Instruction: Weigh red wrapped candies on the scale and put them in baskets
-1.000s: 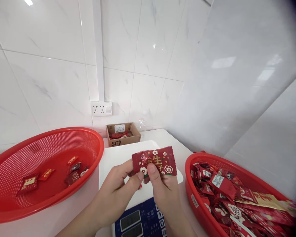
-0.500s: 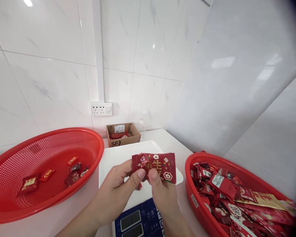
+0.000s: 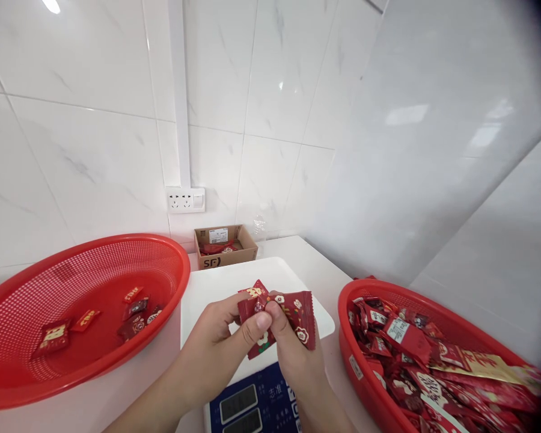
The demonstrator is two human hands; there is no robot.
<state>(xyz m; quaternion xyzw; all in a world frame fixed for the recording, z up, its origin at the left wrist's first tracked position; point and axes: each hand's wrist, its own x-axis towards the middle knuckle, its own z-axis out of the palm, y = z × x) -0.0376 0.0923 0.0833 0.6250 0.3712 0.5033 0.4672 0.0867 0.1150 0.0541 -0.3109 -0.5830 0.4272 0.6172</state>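
Above the white weighing scale (image 3: 270, 270), both hands pinch a dark red snack packet (image 3: 305, 310) printed with white flowers and gold characters. My left hand (image 3: 228, 340) closes on its left end, thumb on the front. Beside it, my right hand (image 3: 295, 355) grips the middle, thumb pressed near the other thumb. The packet is creased between the thumbs. Part of a second red packet (image 3: 255, 290) with gold lettering shows just behind the fingers; which hand bears it is hidden.
On the left stands a red perforated basket (image 3: 162, 249) with several small packets (image 3: 56, 337). A fuller red basket (image 3: 349, 337) on the right holds many wrapped snacks (image 3: 406, 337). A cardboard box (image 3: 228, 258) with red packets sits by the wall, below a power socket (image 3: 186, 199).
The flowered packet has gone from flat and facing me to bent and tilted, its right end turned lower. The gold-lettered packet now shows behind it.
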